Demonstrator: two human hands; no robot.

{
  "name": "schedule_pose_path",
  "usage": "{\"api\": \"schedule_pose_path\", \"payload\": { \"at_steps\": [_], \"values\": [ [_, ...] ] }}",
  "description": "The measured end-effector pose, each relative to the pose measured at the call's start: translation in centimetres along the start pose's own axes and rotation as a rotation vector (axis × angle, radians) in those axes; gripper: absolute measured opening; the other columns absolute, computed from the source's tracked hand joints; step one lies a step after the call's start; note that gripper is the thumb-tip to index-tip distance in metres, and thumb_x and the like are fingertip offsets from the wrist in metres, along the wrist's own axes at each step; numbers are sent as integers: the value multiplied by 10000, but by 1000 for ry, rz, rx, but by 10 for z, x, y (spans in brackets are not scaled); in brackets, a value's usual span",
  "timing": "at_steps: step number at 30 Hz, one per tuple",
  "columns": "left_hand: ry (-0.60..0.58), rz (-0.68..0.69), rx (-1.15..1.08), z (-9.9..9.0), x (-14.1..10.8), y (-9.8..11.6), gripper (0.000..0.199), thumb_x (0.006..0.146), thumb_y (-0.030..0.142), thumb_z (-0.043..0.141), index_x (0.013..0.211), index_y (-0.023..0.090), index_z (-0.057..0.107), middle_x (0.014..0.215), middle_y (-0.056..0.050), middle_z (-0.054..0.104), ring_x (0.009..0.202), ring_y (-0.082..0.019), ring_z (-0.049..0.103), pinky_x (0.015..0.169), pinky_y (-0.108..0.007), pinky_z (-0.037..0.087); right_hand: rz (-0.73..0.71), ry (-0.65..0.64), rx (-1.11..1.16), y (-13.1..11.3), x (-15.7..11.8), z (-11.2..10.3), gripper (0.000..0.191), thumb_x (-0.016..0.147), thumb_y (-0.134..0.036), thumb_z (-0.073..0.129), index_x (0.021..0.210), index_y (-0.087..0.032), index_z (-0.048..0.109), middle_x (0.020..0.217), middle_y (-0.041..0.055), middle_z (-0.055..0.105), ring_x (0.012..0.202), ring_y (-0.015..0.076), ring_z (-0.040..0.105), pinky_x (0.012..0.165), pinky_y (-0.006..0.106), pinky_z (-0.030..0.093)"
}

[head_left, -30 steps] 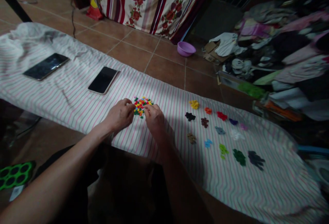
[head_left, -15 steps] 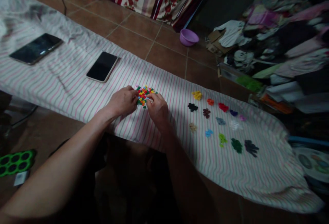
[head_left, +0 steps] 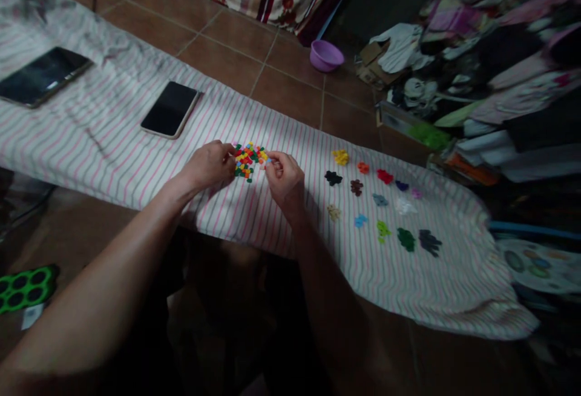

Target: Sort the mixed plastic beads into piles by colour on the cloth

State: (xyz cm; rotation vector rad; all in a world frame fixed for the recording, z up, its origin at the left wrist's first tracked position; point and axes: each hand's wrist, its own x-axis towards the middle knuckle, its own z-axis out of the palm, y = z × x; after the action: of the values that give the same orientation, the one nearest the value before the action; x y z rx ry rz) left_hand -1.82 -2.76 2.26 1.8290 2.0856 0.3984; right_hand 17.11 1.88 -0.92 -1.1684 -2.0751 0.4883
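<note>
A mixed pile of tiny coloured plastic pieces (head_left: 249, 157), like small toy bricks, lies on the striped cloth (head_left: 218, 214). My left hand (head_left: 211, 166) rests at the pile's left edge, its fingers bent and loosely apart, fingertips touching the pieces. At the right edge is my right hand (head_left: 285, 183), thumb and forefinger pinched together. A light-blue speck shows by those fingertips; whether it is held is too small to tell. Off to the right, pieces lie sorted by colour, among them a yellow heap (head_left: 340, 157), a black heap (head_left: 333, 178) and a dark green heap (head_left: 405, 239).
Left of the pile lie a phone (head_left: 170, 109) and a larger dark-screened tablet (head_left: 44, 76). Beyond the cloth, a purple basin (head_left: 327, 57) stands on the tiled floor. Clothes and boxes (head_left: 385, 60) are heaped at the right. A green tray (head_left: 27, 288) is at lower left.
My right hand has drawn back from the middle of the pile to its right edge. The left hand stays at the left edge. The whole view has shifted slightly.
</note>
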Motion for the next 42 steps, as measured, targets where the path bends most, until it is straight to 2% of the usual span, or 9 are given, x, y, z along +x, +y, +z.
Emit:
{"api": "schedule_pose_path", "payload": {
  "at_steps": [5, 8, 12, 18, 23, 27, 31, 38, 42],
  "values": [
    [-11, 46, 45, 0, 1, -4, 356, 904, 339, 430, 1091, 177, 686, 999, -92, 689, 870, -176, 645, 811, -296, 490, -31, 14, -43, 8, -6, -12, 303, 834, -115, 434, 1028, -171, 660, 967, 81, 623, 812, 174, 585, 824, 319, 510],
    [-67, 3, 35, -4, 0, 0, 366, 901, 354, 434, 1110, 184, 681, 950, -75, 699, 792, -168, 640, 780, -296, 494, -26, 19, -71, 9, -10, -20, 311, 843, -92, 426, 1033, -171, 659, 990, 79, 604, 826, 162, 583, 832, 298, 506],
    [-105, -59, 76, -11, -3, 8, 393, 910, 367, 432, 1167, 178, 661, 951, -57, 707, 796, -162, 627, 788, -274, 473, 5, 23, -119, 13, -14, -39, 253, 885, -134, 456, 1021, -188, 663, 985, 60, 587, 820, 147, 572, 844, 288, 502],
    [-108, -110, 140, -11, -7, 11, 400, 921, 395, 442, 1192, 187, 651, 1044, -32, 704, 823, -144, 603, 797, -244, 436, 97, 95, -168, 44, -37, -93, 168, 878, -215, 541, 963, -189, 683, 913, 42, 610, 759, 142, 568, 797, 294, 512],
    [-133, -143, 144, -12, -10, 14, 403, 932, 388, 438, 1221, 187, 635, 1072, -13, 689, 833, -128, 580, 814, -226, 414, 237, 188, -177, 85, -67, -150, 207, 823, -239, 562, 957, -180, 708, 913, 59, 660, 764, 159, 599, 766, 318, 523],
    [-133, -185, 148, -11, -8, 14, 412, 929, 403, 434, 1222, 188, 630, 1034, -21, 684, 784, -120, 569, 766, -217, 401, 341, 204, -221, 108, -87, -180, 240, 805, -251, 542, 958, -186, 715, 915, 66, 703, 779, 179, 628, 767, 341, 525],
    [-121, -145, 233, -6, -4, 12, 470, 937, 441, 387, 1226, 150, 616, 1125, -63, 669, 849, -151, 577, 770, -240, 402, 339, 124, -288, 118, -98, -187, 222, 805, -234, 533, 913, -200, 724, 930, 63, 728, 846, 205, 659, 836, 376, 513],
    [-118, -167, 268, -6, -3, 15, 485, 914, 457, 378, 1234, 171, 604, 1115, -56, 682, 874, -165, 595, 789, -248, 426, 350, 17, -338, 126, -103, -180, 271, 807, -180, 501, 956, -191, 727, 992, 71, 741, 937, 222, 671, 908, 392, 495],
    [-150, -158, 287, -6, -1, 14, 594, 888, 529, 310, 1256, 160, 594, 1143, -112, 680, 932, -253, 635, 777, -310, 459, 322, -32, -334, 130, -104, -179, 354, 779, -122, 449, 990, -196, 723, 1005, 62, 733, 974, 214, 656, 949, 386, 483]
  ]
}}
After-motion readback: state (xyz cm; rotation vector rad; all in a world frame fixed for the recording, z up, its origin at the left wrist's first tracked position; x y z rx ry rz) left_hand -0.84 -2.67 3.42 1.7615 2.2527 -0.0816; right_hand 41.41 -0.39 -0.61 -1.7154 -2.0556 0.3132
